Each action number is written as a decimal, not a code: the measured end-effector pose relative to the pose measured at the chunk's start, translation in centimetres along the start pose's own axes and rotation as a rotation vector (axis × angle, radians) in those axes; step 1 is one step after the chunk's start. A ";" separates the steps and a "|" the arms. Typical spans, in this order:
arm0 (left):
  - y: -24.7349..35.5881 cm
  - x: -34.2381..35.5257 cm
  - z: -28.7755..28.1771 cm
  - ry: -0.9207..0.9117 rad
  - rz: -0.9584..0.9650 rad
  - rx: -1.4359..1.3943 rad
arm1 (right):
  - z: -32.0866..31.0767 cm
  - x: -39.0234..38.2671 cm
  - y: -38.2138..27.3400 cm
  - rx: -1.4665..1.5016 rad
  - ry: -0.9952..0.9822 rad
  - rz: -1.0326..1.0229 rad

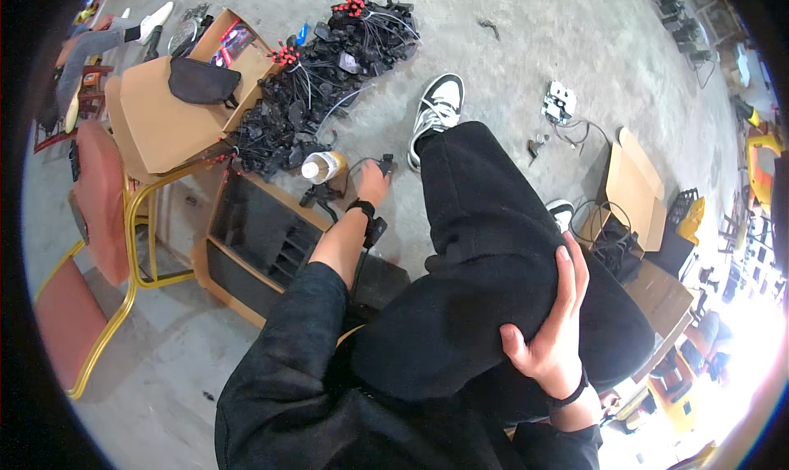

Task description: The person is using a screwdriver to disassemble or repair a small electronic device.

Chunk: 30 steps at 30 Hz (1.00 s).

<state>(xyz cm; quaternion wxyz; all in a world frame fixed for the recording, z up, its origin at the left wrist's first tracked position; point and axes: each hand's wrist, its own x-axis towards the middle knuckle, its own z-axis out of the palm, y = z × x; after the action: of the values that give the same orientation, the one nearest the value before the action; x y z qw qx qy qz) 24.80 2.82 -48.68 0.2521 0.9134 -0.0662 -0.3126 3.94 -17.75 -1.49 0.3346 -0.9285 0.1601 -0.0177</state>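
My left hand [374,180] reaches down beside my leg, its fingers closed on a small black cabled piece [385,165] low near the floor. Just left of it stands a bottle [323,168] with a white cap and yellowish contents, among black parts and cords. Beyond lies a long heap of black electronic pieces [333,59] with cables and red tips. An open cardboard box [209,277] holds dark slotted inserts below the bottle. My right hand [551,338] rests on my black-trousered thigh [468,306], fingers apart, holding nothing.
Stacked pink chairs [103,215] with gold frames and a carton with a black pouch [201,82] stand left. Another person's leg [99,43] is upper left. A white device [559,100], open carton [633,191] and cables are right. Concrete floor [509,51] lies ahead; furniture lines the bright right edge.
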 end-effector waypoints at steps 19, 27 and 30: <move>27.4 -26.6 -21.8 -0.252 0.658 -0.837 | -0.8 -0.5 0.4 0.360 0.115 0.201; 28.5 -35.8 -21.8 -0.271 0.794 -0.799 | -0.7 -3.6 -1.4 0.875 -0.096 -0.116; 25.6 -30.8 -19.0 -0.050 0.735 -0.607 | -0.7 -3.6 -1.6 0.453 -0.011 -0.068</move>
<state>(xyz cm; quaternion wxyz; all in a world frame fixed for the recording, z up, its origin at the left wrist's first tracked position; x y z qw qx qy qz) 12.73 -2.77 -6.45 0.5996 0.7069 -0.2965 -0.2299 0.86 -15.89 0.39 0.5345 -0.8347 0.1190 -0.0596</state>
